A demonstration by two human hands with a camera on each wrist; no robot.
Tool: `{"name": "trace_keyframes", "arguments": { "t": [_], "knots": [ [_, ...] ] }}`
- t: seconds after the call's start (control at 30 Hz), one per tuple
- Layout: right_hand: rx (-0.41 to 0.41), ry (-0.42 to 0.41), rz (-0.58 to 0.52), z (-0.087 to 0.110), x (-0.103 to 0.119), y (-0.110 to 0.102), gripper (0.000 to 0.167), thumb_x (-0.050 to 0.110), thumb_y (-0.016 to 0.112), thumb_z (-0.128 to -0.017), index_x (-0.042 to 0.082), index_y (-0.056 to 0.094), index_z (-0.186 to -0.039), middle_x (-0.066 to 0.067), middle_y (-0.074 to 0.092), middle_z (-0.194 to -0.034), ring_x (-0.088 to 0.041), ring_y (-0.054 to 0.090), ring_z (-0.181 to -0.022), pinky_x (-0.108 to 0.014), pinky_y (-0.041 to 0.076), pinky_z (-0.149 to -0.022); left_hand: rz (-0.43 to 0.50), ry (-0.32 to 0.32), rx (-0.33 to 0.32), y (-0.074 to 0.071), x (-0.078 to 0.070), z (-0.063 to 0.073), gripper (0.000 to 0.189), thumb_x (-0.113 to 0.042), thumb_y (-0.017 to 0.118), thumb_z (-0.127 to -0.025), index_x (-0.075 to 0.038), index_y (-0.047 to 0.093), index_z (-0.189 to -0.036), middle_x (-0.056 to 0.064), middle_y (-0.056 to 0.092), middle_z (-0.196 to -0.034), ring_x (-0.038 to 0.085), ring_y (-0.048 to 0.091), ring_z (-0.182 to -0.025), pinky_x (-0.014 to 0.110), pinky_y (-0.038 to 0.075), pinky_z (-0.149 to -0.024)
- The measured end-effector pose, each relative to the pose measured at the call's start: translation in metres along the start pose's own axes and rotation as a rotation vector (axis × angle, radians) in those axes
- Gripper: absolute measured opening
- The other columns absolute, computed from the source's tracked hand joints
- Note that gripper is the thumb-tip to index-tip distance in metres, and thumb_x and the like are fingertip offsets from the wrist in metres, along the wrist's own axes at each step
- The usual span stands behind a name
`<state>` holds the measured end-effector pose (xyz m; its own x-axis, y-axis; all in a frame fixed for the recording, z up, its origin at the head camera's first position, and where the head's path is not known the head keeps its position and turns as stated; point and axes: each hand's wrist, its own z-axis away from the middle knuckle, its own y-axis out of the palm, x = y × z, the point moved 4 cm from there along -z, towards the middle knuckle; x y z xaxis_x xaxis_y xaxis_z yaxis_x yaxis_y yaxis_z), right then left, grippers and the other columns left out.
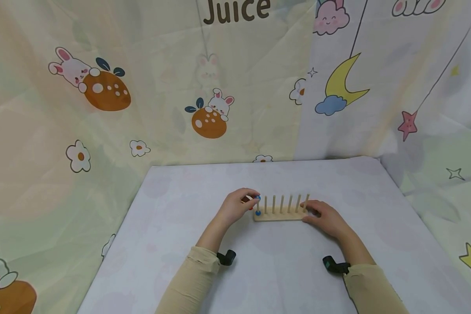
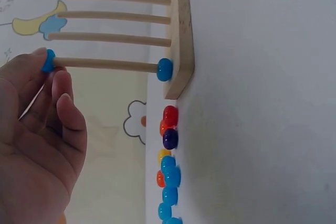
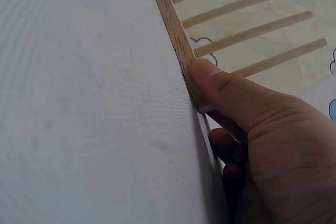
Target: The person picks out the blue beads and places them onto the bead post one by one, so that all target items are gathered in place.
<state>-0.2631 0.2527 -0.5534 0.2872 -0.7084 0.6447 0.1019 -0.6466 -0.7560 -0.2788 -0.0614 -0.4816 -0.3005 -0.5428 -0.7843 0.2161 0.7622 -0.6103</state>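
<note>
A wooden peg rack (image 1: 280, 216) with a row of upright pegs stands on the table. One blue bead (image 2: 165, 70) sits at the foot of its leftmost peg. My left hand (image 1: 235, 204) pinches a second blue bead (image 2: 49, 61) between thumb and fingers at the top of that same peg. At the rack's other end, my right hand (image 1: 326, 218) grips the base, its thumb (image 3: 206, 68) on the near side. The other pegs that show carry no beads. From the head view, the left hand hides most of the loose beads.
Loose beads in red (image 2: 170, 115), dark purple (image 2: 170, 139), yellow, orange and blue (image 2: 172, 177) lie on the table left of the rack. The white tabletop (image 1: 274, 270) ends at a printed cloth backdrop (image 1: 255, 113). Each wrist wears a small black camera.
</note>
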Motion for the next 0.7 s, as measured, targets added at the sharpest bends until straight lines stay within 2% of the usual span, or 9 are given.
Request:
{"name": "trace_keyframes", "arguments": {
  "t": [0.17,0.37,0.7],
  "knots": [
    [0.003,0.005,0.004,0.000,-0.001,0.000,0.044,0.034,0.075,-0.088,0.020,0.064,-0.127,-0.008,0.061,-0.133,-0.026,0.058,-0.112,-0.049,0.046,-0.096,0.006,0.012,-0.015,0.004,0.005,0.001,0.027,-0.037,0.065,-0.095,-0.023,0.069,-0.118,-0.007,0.067,-0.106,0.007,0.064,-0.084,0.026,0.053,-0.069],
    [0.001,0.000,0.000,0.000,0.000,0.000,0.044,0.035,0.075,-0.087,0.020,0.064,-0.127,-0.007,0.061,-0.133,-0.025,0.059,-0.111,-0.048,0.046,-0.095,-0.013,0.014,-0.036,0.008,0.008,0.003,0.023,-0.036,0.067,-0.094,-0.026,0.069,-0.115,-0.006,0.068,-0.108,0.010,0.063,-0.090,0.025,0.053,-0.073],
    [0.000,0.001,-0.005,0.000,0.000,0.000,0.044,0.035,0.075,-0.088,0.021,0.063,-0.128,-0.006,0.062,-0.132,-0.023,0.058,-0.109,-0.047,0.046,-0.094,0.024,-0.036,-0.021,0.015,0.018,0.005,0.027,-0.037,0.067,-0.094,-0.024,0.069,-0.118,-0.004,0.067,-0.116,0.014,0.061,-0.100,0.031,0.053,-0.085]
  ]
}}
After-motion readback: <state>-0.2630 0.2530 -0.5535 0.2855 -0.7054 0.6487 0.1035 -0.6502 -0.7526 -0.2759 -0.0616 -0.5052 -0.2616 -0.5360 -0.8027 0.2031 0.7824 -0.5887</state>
